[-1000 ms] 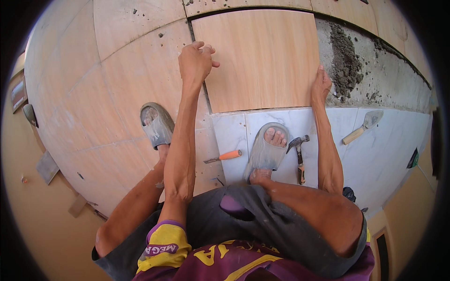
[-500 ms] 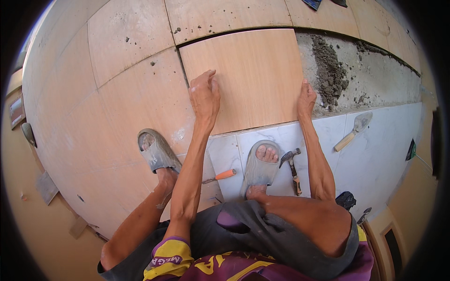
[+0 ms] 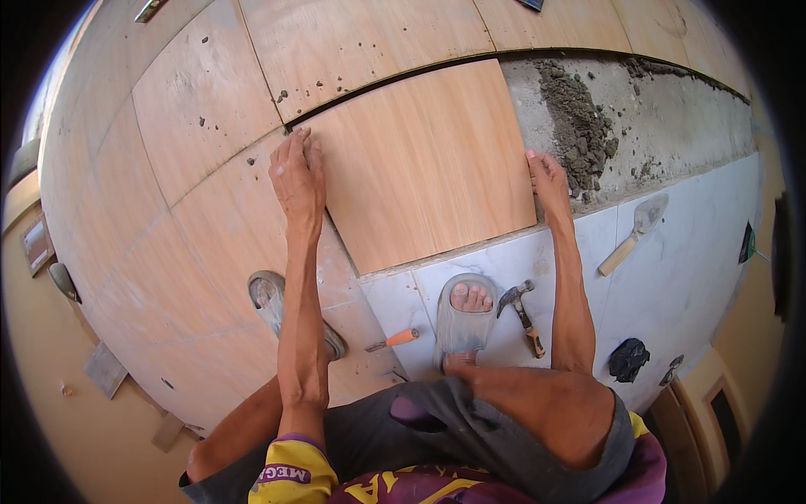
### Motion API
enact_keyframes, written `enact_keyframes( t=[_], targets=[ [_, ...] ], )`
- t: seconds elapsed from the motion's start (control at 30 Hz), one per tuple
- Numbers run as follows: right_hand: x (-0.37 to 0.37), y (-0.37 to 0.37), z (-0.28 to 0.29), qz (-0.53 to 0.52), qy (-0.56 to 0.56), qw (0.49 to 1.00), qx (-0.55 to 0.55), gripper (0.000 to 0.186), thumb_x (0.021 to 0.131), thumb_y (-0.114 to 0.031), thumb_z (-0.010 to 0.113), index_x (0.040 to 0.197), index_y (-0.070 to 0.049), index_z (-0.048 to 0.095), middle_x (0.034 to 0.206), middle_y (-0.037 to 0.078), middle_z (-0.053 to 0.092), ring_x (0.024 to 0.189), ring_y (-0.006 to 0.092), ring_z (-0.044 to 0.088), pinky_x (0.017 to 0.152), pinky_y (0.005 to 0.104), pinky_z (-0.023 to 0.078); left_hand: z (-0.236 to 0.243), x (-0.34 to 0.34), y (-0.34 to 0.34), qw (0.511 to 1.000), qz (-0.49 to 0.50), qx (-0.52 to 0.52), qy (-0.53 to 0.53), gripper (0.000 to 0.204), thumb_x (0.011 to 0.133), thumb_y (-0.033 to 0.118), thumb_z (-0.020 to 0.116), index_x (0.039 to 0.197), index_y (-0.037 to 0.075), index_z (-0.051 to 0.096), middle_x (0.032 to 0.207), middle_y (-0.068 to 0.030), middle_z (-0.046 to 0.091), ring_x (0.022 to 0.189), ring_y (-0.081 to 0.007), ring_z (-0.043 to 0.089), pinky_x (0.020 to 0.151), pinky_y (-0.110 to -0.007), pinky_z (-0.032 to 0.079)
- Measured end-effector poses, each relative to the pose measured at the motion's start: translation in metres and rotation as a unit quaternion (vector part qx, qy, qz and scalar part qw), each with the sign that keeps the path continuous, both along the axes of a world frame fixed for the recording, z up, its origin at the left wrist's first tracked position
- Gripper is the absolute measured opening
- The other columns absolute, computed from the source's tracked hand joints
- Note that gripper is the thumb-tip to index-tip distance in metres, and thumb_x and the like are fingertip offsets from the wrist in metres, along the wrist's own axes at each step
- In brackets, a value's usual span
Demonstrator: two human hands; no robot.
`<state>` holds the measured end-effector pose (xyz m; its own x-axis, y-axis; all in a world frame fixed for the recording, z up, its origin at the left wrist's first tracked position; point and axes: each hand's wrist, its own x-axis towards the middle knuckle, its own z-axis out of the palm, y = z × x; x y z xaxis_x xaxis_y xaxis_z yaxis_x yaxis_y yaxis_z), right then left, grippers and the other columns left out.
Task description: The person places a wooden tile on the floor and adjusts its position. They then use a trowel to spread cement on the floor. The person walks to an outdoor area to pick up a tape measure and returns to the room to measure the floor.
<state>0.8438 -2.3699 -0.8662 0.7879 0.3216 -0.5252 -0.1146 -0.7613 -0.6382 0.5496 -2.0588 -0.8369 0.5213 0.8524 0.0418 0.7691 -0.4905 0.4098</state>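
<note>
A wood-look tile (image 3: 424,168) lies in the gap between laid wood-look tiles (image 3: 197,147) and white marble-look tiles (image 3: 680,218). My left hand (image 3: 295,175) has its fingers curled at this tile's upper-left corner, beside a dark joint. My right hand (image 3: 547,185) pinches the tile's right edge. Just right of it, a mound of grey mortar (image 3: 578,134) sits on the bare screed (image 3: 655,130). A pointed trowel (image 3: 640,227) rests on the marble-look tiles below the mound.
A hammer (image 3: 525,315) and an orange-handled tool (image 3: 395,338) lie by my sandalled right foot (image 3: 466,311); my left foot (image 3: 267,292) is on wood-look tiles. A black bag (image 3: 628,359) lies at lower right, a grey board (image 3: 104,370) at the far left.
My left hand has moved from over the tile's left side up to its upper-left corner. My right hand stays at the right edge. The whole view has shifted as my head moved.
</note>
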Motion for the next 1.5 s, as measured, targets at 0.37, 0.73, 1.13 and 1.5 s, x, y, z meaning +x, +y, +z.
enact_keyframes(
  t=[0.37, 0.73, 1.13, 1.5],
  targets=[
    [-0.034, 0.028, -0.017, -0.078, -0.149, 0.985, 0.041, 0.068, 0.11, -0.059, 0.049, 0.091, 0.003, 0.071, 0.072, 0.01, 0.062, 0.071, 0.0213, 0.054, 0.072, 0.0385, 0.046, 0.001, 0.015, -0.004, 0.994, 0.097, -0.043, -0.006, 0.042, 0.102, 0.015, 0.069, 0.139, -0.001, 0.06, 0.133, -0.02, 0.065, 0.122, -0.0342, 0.059, 0.103, -0.046, 0.048],
    [-0.024, 0.028, -0.006, -0.077, -0.042, 0.996, 0.033, 0.075, 0.11, -0.062, 0.048, 0.109, 0.007, 0.075, 0.09, 0.008, 0.073, 0.084, 0.0163, 0.062, 0.081, 0.0341, 0.05, 0.029, 0.001, -0.036, 0.953, 0.227, -0.193, -0.06, 0.045, 0.106, 0.019, 0.064, 0.142, -0.007, 0.06, 0.119, -0.0215, 0.072, 0.1, -0.025, 0.072, 0.087, -0.037, 0.059],
    [-0.014, 0.018, -0.013, -0.11, 0.044, 0.993, 0.023, 0.073, 0.107, -0.064, 0.055, 0.119, 0.006, 0.075, 0.108, 0.011, 0.077, 0.096, 0.0162, 0.069, 0.089, 0.0316, 0.053, 0.02, -0.017, -0.052, 0.946, 0.225, -0.218, -0.079, 0.044, 0.104, 0.021, 0.064, 0.137, -0.008, 0.064, 0.122, -0.0233, 0.073, 0.104, -0.03, 0.074, 0.092, -0.039, 0.058],
    [-0.009, 0.029, -0.005, -0.138, 0.052, 0.988, 0.043, 0.076, 0.106, -0.062, 0.056, 0.124, 0.01, 0.071, 0.115, 0.016, 0.077, 0.1, 0.0198, 0.072, 0.092, 0.0324, 0.055, 0.027, -0.02, -0.048, 0.947, 0.186, -0.261, 0.016, 0.046, 0.105, 0.026, 0.061, 0.135, -0.009, 0.066, 0.123, -0.0239, 0.076, 0.112, -0.0329, 0.075, 0.099, -0.041, 0.057]
  ],
)
